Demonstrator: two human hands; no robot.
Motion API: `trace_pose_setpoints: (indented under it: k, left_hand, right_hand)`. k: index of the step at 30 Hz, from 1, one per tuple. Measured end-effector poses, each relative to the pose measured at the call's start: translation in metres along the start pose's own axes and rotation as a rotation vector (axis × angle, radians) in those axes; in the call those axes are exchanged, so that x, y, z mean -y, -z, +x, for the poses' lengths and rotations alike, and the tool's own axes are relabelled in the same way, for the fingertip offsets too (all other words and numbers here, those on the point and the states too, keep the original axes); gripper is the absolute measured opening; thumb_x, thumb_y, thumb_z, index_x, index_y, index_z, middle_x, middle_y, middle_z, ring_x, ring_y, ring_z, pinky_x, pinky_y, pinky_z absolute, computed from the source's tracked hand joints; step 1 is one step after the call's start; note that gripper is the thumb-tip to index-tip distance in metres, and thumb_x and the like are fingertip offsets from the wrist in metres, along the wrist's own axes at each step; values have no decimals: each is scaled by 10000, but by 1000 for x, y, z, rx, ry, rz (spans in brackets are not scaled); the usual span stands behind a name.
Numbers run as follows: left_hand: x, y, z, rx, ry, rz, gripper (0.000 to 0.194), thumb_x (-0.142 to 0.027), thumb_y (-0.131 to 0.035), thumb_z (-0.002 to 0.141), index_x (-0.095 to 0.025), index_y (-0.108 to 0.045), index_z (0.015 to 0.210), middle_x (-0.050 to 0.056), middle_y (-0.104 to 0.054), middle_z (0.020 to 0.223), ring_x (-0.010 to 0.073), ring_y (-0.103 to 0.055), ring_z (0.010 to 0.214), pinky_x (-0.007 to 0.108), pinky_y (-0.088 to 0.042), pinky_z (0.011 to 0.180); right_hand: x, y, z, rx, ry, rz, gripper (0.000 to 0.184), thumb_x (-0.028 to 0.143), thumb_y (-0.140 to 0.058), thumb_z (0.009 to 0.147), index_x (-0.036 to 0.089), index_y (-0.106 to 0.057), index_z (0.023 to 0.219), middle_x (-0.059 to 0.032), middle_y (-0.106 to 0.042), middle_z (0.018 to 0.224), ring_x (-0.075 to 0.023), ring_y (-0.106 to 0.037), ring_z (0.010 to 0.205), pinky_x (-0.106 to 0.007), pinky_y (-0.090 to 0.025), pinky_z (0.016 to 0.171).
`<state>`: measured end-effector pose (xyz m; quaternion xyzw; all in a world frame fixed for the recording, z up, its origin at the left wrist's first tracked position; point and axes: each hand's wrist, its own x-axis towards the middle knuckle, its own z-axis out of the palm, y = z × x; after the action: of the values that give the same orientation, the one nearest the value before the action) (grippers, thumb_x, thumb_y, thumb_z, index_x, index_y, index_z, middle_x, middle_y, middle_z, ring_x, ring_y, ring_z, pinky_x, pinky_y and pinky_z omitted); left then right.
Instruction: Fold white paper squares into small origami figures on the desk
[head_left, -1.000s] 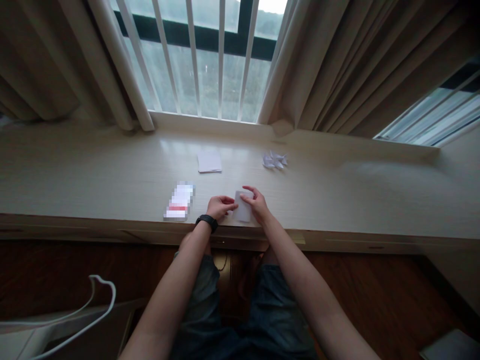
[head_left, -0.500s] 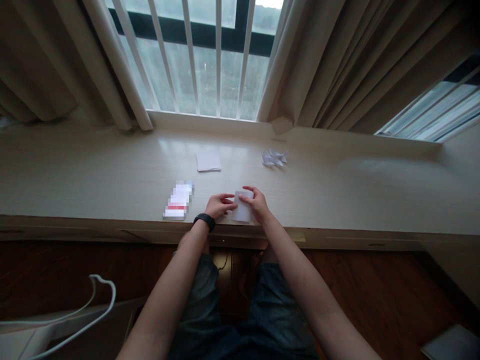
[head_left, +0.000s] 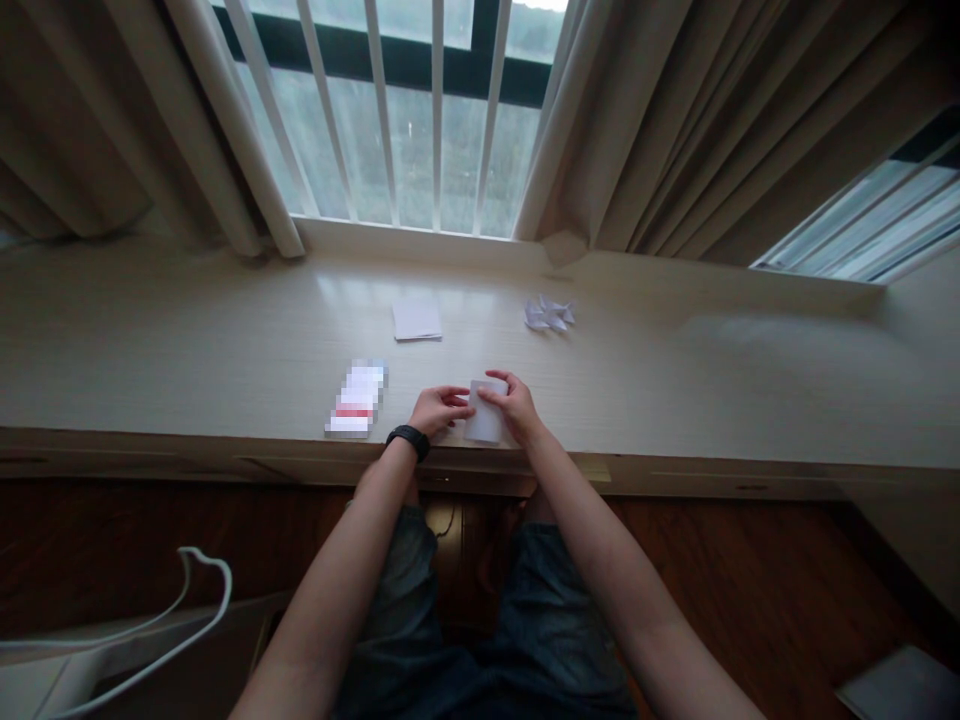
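On the worktop [head_left: 697, 390], flat sheets [head_left: 418, 322] are stacked, apparently unworked; near the front edge, a white paper [head_left: 484, 418] is pinched by the left hand [head_left: 435, 411] and gripped by the right hand [head_left: 519, 406]; rearward, pointed folded pieces [head_left: 550, 315] are apparently finished, while creases and some fingertips are obscured.

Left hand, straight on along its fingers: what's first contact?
The white paper held by the right hand. The left hand's fingertips are right at its near side edge, possibly touching; depth is unclear.
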<state>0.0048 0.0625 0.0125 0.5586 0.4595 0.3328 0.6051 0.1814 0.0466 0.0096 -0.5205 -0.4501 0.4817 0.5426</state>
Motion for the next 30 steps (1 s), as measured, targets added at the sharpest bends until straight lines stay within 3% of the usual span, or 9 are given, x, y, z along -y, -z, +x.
trace_pose_setpoints:
  k: [6,13,30]
  left_hand:
    - [-8,0,1,10,-49,36,656,-513,-711,698,-190,-582,1254,89,-704,852,171,-660,699,200,-456,485]
    - [1,2,11,40,-121,30,679,-464,-750,666,-194,-580,1265,59,-701,774,162,-652,690,180,-431,475]
    - [2,4,9,64,-96,2,572,-419,-748,680,-167,-631,1180,49,-672,717,146,-637,626,178,-429,443]
  right_hand:
    - [-3,1,2,6,27,-32,583,398,-749,604,176,-589,1119,-47,-651,905,-175,-592,754,-290,-508,655]
    - [-5,1,2,16,39,-109,612,432,-734,614,175,-574,1146,-52,-650,923,-182,-584,761,-307,-499,668]
    - [-7,0,4,20,57,-164,615,406,-759,598,167,-588,1139,-57,-651,943,-175,-576,759,-288,-485,668]
